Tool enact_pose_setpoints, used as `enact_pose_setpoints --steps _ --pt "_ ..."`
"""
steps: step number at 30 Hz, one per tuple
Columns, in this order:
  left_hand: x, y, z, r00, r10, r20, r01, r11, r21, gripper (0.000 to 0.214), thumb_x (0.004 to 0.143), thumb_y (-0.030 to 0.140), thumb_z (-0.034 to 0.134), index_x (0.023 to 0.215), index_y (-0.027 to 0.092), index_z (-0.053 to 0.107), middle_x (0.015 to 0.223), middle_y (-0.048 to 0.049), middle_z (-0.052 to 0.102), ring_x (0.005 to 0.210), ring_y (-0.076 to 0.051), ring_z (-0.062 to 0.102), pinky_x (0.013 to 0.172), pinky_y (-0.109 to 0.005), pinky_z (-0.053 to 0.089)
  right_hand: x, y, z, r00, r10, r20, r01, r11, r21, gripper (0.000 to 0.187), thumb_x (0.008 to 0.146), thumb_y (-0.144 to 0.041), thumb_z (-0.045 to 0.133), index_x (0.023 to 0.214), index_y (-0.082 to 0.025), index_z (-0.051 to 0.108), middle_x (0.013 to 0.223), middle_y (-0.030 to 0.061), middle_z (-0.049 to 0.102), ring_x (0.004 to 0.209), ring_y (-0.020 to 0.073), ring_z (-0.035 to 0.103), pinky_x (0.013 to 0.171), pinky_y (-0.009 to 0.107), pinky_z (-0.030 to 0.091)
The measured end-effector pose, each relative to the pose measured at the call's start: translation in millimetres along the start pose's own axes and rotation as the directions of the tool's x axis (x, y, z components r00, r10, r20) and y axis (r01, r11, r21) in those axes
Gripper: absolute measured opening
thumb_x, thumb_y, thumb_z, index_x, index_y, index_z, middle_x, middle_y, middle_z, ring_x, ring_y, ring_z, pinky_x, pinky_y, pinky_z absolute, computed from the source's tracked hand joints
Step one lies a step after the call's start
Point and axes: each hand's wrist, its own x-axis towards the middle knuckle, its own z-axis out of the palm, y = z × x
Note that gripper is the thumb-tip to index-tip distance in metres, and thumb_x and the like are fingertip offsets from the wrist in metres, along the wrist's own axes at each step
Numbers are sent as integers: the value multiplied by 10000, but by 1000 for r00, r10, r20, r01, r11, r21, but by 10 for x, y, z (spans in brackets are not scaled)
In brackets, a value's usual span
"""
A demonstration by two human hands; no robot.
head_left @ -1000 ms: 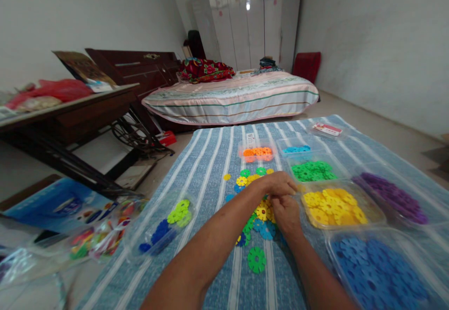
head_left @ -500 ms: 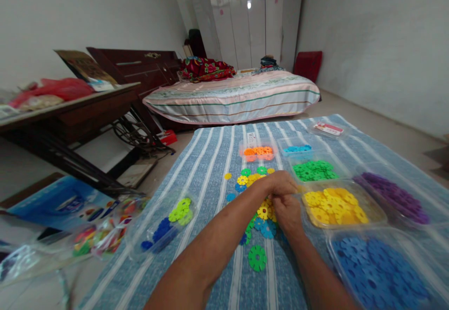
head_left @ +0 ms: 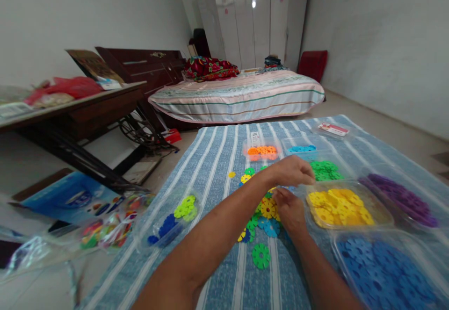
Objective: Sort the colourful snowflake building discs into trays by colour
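And here was the right hand (head_left: 290, 207), low over the mixed pile (head_left: 268, 208), fingers drawn in, though whether they gripped a disc I couldn't tell. Just ahead, the left hand (head_left: 295, 171) hung curled by the green discs (head_left: 326, 170); its fingertips were hidden too. Plenty lay grouped by colour: yellow discs (head_left: 340, 206) just right of the right hand, purple discs (head_left: 400, 198) beyond those, blue discs (head_left: 386, 272) nearer the body, orange discs (head_left: 262, 153) and light-blue discs (head_left: 302, 148) ahead of the left hand. Well left of both, lime discs (head_left: 185, 207) and dark-blue discs (head_left: 167, 226) shared one container. By the look of it, much was done, but the pile was left loose, with a lone green disc (head_left: 261, 255) on its near side. Room? Tight on the right, rims crowding close; better on the left, where striped cloth (head_left: 210, 160) lay bare out to its edge, though the left forearm cut across nearer the body.
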Motion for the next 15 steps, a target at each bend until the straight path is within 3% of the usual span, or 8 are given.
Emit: enact_pose_setpoints --steps 3,6,9,15 --pt "-36 -171 -218 985 -54 -165 91 970 226 152 665 136 569 729 97 701 607 17 603 621 -96 539 587 -186 411 -9 13 8 1000 -13 -8 13 1000 -28 372 827 -420 422 822 -157 684 744 40 668 703 182 582 658 275 423" --pt "-145 -415 -464 940 -200 -276 314 823 474 195 644 97 558 753 109 719 644 3 642 662 -121 571 597 -193 411 -17 19 17 1000 -4 -19 3 998 -56 371 828 -425 419 800 -164 681 709 20 650 667 166 569 623 254 405" --pt "-269 -645 -575 906 -310 -289 424 683 595 236 625 84 571 797 128 728 717 -25 683 711 -152 606 631 -212 430 -21 12 17 999 -18 -28 17 998 -55 364 831 -416 416 802 -168 682 706 12 647 667 159 571 623 244 398" --pt "-361 -912 -476 887 -401 -230 446 609 657 427 527 92 678 941 193 707 862 -40 704 846 -207 630 717 -246 460 -13 6 5 999 -44 -15 43 997 -63 358 837 -409 413 789 -172 677 706 12 644 682 160 576 640 243 402"
